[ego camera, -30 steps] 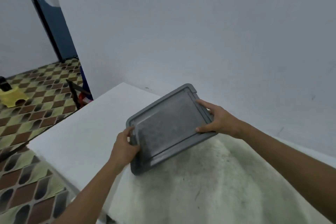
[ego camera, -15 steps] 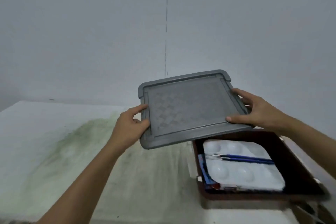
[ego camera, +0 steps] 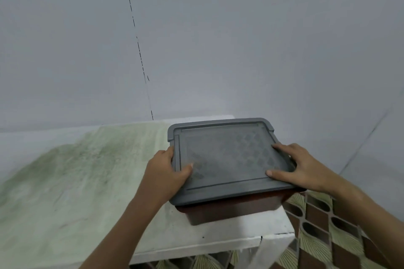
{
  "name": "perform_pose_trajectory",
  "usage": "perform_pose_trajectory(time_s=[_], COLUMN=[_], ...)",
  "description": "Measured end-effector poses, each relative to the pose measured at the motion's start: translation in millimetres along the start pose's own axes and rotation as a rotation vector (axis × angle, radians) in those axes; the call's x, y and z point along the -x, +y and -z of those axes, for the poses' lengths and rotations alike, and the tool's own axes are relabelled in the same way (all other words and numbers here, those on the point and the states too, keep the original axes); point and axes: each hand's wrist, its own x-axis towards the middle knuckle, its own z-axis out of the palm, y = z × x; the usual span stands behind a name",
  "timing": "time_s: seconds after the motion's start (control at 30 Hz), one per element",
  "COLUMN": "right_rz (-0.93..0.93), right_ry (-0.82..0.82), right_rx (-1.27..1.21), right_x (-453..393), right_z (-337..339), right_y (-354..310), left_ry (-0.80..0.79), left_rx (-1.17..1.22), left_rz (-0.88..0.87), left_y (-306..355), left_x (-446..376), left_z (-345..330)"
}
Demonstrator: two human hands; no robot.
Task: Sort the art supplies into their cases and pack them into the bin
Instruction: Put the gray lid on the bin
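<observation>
A grey plastic lid [ego camera: 227,155] with a patterned top lies flat over the dark red-brown bin [ego camera: 229,209], hiding whatever is inside. My left hand [ego camera: 164,170] grips the lid's left edge, thumb on top. My right hand [ego camera: 299,166] presses on the lid's right edge with fingers spread over the top. The bin stands at the right end of the white table [ego camera: 87,181].
The table top carries a green stain and ends just right of the bin, where its front right corner [ego camera: 286,233] drops to a brown and green patterned floor [ego camera: 328,236]. A grey wall [ego camera: 218,39] rises close behind the table.
The lid was held up in the air to the left, then above the uncovered bin showing a white palette and blue brushes. Now it sits down on the bin, covering them.
</observation>
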Motion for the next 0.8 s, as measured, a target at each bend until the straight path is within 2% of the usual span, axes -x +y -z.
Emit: perform_pose_trajectory(time_s=[0.27,0.47,0.8], right_rz=[-0.026,-0.039,-0.034], right_ry=[-0.010,-0.030,0.040], right_rx=[0.039,0.054,-0.005], right_x=[-0.1,3.6,4.5], right_z=[-7.9,-8.1,-15.1], right_y=[10.0,9.3,12.7], left_ry=[0.078,0.078,0.073], left_rx=[-0.136,-0.276,-0.277], left_rz=[0.003,0.056,0.058], left_y=[1.6,5.7,5.7], left_x=[3.7,6.8,11.5], left_z=[-18.6,-21.3,-22.1])
